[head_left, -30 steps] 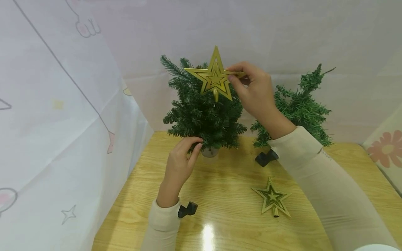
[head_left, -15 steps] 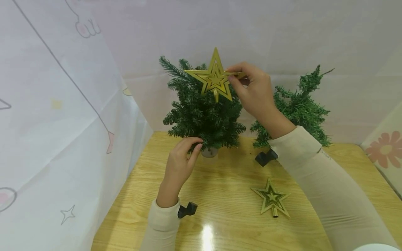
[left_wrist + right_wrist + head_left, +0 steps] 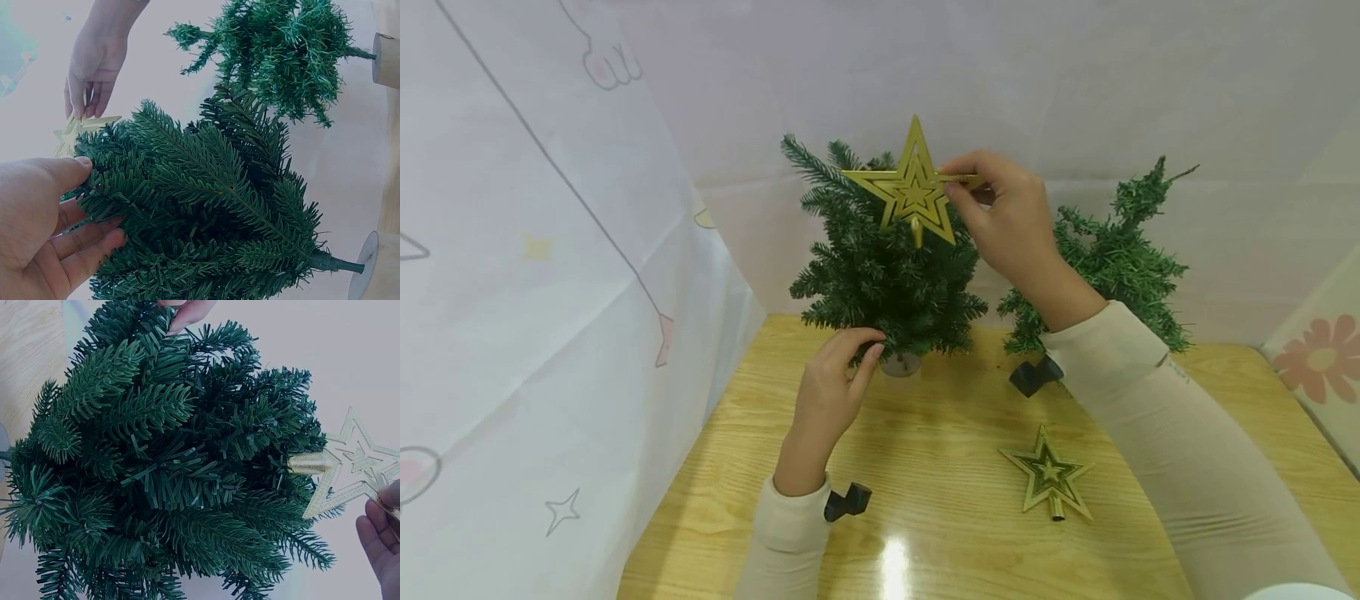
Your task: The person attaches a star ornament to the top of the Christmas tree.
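Observation:
In the head view, my right hand [image 3: 1011, 208] pinches one arm of a gold star tree topper [image 3: 916, 192] between thumb and fingers. The star stands upright at the top of a small dark green Christmas tree [image 3: 887, 283]. Its hollow gold socket [image 3: 309, 463] points into the upper needles in the right wrist view; whether a stem sits inside is hidden. Low on the tree's left side, my left hand [image 3: 835, 379] holds a branch between thumb and fingers. The left wrist view shows the thumb [image 3: 72, 170] pressed to the needles, the other fingers curled beneath.
A second gold star topper [image 3: 1049, 472] lies flat on the wooden table [image 3: 940, 467]. A lighter green little tree [image 3: 1120, 258] stands behind my right forearm. Both trees have round bases; the dark one's base [image 3: 901, 364] shows below its branches. Printed cloth [image 3: 587, 333] hangs left and behind.
The star and my right hand have sunk very slightly. My left hand keeps its place on the branch.

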{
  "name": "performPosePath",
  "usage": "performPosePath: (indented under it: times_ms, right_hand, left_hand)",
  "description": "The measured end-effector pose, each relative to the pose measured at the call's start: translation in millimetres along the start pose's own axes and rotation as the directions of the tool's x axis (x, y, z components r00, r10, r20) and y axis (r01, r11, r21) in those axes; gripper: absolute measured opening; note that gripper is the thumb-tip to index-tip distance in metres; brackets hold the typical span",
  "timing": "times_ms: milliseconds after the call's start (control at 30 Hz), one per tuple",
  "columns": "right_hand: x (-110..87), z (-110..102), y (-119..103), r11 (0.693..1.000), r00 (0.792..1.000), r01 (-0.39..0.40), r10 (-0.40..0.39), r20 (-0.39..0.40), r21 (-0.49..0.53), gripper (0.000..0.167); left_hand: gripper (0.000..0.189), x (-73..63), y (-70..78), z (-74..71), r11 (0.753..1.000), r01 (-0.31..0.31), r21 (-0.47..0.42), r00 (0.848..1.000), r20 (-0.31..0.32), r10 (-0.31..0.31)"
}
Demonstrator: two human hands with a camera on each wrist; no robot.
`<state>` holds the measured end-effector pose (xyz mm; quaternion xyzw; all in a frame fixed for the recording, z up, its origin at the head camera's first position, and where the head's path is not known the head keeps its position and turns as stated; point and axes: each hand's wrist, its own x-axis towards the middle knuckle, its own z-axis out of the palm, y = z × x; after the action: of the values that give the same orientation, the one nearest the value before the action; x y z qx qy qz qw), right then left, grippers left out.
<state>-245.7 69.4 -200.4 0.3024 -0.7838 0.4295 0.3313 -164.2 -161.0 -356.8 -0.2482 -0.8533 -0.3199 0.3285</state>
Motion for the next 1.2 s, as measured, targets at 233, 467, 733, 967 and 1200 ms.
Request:
performPosePath:
  times_ms: [233,467,733,967,1200]
  right_hand:
    - [-0.4,0.3,1.1,1.000,1.000,0.006,-0.006,-0.001,0.001,0.016]
    - [-1.1,-0.7,1.6,1.000,1.000,0.017,-0.017,0.003,-0.008,0.017]
    - [0.5,-3.5,-1.0,0.999,0.999,-0.029,0.030,0.041,-0.017,0.017]
    - [-0.1,-4.6,-1.7,0.999,0.998,-0.041,0.042,0.056,-0.014,0.017]
    - [-0.9,-5.8,0.0,0.998,0.996,-0.054,0.055,0.069,-0.016,0.018]
  left_hand:
    - [0.022,-0.6,-0.7,-0.4,1.000,0.006,0.000,1.000,0.007,-0.006]
    - [0.021,-0.3,0.2,-0.8,1.000,0.008,-0.003,1.000,0.008,-0.008]
    - [0.021,0.0,0.8,-1.0,1.000,0.005,-0.003,1.000,0.005,-0.005]
    - [0.020,0.4,1.1,-0.4,1.000,0.005,0.000,1.000,0.005,-0.005]
    - [0.022,0.9,2.0,-0.6,1.000,0.006,-0.002,1.000,0.008,-0.005]
